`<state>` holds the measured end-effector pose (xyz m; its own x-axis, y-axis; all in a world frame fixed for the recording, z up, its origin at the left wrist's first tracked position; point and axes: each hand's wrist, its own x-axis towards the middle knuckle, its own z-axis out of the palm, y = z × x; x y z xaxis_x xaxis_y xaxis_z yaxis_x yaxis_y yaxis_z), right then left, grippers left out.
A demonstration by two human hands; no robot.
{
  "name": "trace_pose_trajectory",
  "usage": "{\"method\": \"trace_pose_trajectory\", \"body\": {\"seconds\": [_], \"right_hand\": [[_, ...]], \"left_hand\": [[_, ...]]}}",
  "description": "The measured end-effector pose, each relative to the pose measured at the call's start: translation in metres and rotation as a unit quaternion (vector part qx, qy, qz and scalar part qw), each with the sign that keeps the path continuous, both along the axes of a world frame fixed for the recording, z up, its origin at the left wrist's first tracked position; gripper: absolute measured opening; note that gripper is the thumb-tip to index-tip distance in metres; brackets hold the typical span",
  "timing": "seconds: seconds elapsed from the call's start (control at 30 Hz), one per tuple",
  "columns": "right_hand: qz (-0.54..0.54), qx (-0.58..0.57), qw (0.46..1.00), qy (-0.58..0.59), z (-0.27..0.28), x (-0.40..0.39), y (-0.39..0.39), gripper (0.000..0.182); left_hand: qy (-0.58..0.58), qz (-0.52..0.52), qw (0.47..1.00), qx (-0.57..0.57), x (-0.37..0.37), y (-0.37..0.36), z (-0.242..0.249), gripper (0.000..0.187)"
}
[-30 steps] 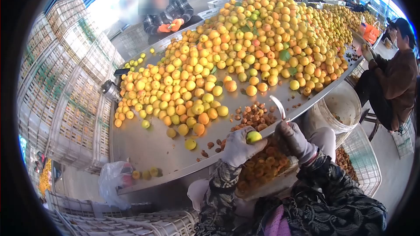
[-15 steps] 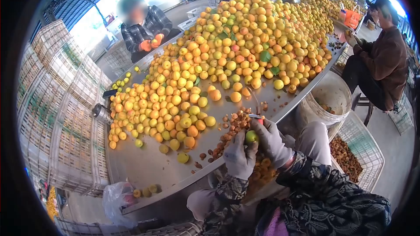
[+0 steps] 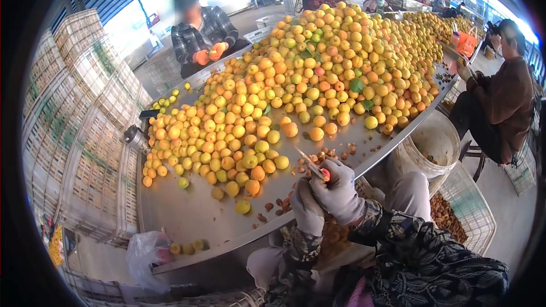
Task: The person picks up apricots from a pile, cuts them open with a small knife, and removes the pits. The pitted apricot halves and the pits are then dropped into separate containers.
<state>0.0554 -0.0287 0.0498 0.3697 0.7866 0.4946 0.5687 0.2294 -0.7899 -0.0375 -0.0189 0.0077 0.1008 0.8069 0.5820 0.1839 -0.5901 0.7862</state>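
My right hand (image 3: 338,191), in a grey glove, is closed around a small knife (image 3: 312,164); its red handle end shows and its blade points up and left over the table edge. Pressed against it is my gloved left hand (image 3: 307,209), fingers curled in; whatever lies between the palms is hidden. Just beyond both hands, brown pits (image 3: 284,203) lie scattered along the rim of the metal table (image 3: 187,210). A big heap of yellow-orange apricots (image 3: 256,99) covers much of the tabletop. Below my hands, partly covered, are orange fruit pieces (image 3: 336,244).
To my right stand a white bucket (image 3: 435,136) and a crate (image 3: 478,216) holding brown pits. Stacked crates (image 3: 74,153) rise on the left, near a metal flask (image 3: 135,136). A plastic bag (image 3: 142,253) hangs at the table corner. Several people sit around the table.
The green apricot seen between my hands is now hidden. My right hand has turned over and closed against the left, and the knife blade has swung leftward. The view has tilted slightly.
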Motion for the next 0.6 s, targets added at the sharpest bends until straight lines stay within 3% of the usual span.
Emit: {"method": "trace_pose_trajectory", "body": {"seconds": [0.03,0.1,0.23,0.3,0.4,0.6], "right_hand": [[0.003,0.0,1.0,-0.002,0.002,0.0,0.001,0.017],[0.02,-0.011,0.998,-0.066,0.008,-0.002,0.004,0.019],[0.03,-0.017,0.993,-0.111,0.008,-0.002,0.009,0.021],[0.04,-0.022,0.986,-0.162,0.005,-0.002,0.012,0.023],[0.07,-0.041,0.973,-0.216,0.008,0.002,0.015,0.024],[0.1,-0.024,0.972,-0.211,-0.004,0.01,0.018,0.02]], "left_hand": [[-0.002,0.003,1.0,0.0,0.0,0.001,-0.003,0.033],[-0.231,-0.111,0.942,-0.216,0.0,0.006,-0.006,0.031],[-0.29,-0.113,0.908,-0.281,0.0,0.012,-0.014,0.03],[-0.389,-0.17,0.837,-0.344,-0.001,0.012,-0.018,0.03],[-0.434,-0.168,0.788,-0.403,-0.001,0.015,-0.037,0.032],[-0.475,-0.184,0.732,-0.453,0.002,0.012,-0.051,0.034]]}}
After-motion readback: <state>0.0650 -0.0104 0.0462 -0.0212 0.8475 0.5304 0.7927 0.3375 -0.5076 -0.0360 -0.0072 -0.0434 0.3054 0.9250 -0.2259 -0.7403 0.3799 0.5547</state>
